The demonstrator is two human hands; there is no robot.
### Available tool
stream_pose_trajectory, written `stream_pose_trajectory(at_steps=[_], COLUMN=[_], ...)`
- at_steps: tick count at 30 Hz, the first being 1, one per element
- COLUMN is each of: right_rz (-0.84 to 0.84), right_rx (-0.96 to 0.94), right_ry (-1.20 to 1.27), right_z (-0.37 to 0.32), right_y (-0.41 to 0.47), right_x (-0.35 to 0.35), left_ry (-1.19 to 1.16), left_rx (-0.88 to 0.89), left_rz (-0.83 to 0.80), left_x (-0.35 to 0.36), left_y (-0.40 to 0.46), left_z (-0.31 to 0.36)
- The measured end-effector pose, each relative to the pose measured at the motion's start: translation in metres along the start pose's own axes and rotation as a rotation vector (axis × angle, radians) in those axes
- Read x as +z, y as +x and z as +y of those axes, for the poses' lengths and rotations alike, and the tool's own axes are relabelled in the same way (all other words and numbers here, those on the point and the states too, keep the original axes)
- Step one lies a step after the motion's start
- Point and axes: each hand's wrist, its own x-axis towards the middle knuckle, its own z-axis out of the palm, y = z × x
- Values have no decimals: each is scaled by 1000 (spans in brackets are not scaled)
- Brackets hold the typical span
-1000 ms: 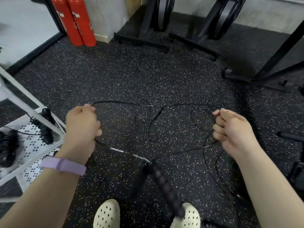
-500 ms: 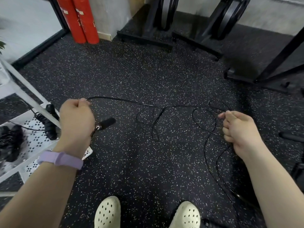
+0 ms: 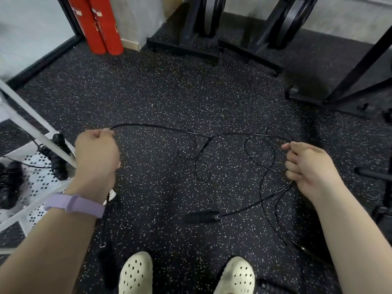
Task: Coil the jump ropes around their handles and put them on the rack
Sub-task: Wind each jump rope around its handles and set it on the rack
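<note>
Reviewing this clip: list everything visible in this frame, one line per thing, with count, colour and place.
thin black jump rope cord: one tangle, black, strung between both hands, loops hanging.
ribbed black handle: one, black, dangling centre.
second black handle: one, black, blurred, hanging below left wrist.
white perforated metal rack: one, white, left.
coiled black jump ropes: at least two, black, on rack.
red cylinders: two, red, top left.
black equipment stands: several, black, rear.
cream perforated clogs: two, bottom.
lilac wristband: one, left wrist.
left hand: grips cord.
right hand: grips cord.

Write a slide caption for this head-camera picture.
Both hands, left and right, stretch a tangled black jump rope above a speckled gym floor.
</note>
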Motion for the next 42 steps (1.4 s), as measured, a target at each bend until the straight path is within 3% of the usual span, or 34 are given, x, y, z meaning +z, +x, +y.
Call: stream_pose_trajectory(at_steps=[5, 11, 18, 25, 29, 34, 36, 39, 42], right_rz=[-197, -516, -499, -613, -618, -660, -654, -661, -741], right_rx=[62, 83, 179, 245, 257, 155, 78, -12, -29], right_ry=[17, -100, -90, -80, -75, -169, -168, -157, -137], right_z=[1, -8, -14, -13, -11, -8, -9, -11, -15], right_y=[-5, -32, -40, -45, -50, -53, -51, -47, -47], right_x=[14, 47, 46, 52, 63, 65, 60, 53, 49], left_ry=[6, 23, 21, -67, 46, 494, 660, 611, 218], left_rx=[-20, -221, -331, -391, -238, 186, 260, 91, -253], left_rz=[-96, -491, -715, -827, -976, -908, -875, -863, -960], left_x=[7, 33, 51, 76, 86, 90, 85, 79, 88], left_y=[-10, -39, -71, -100, -117, -122, -117, -105, -97], left_z=[1, 8, 15, 12, 8, 0, 7, 16, 16])
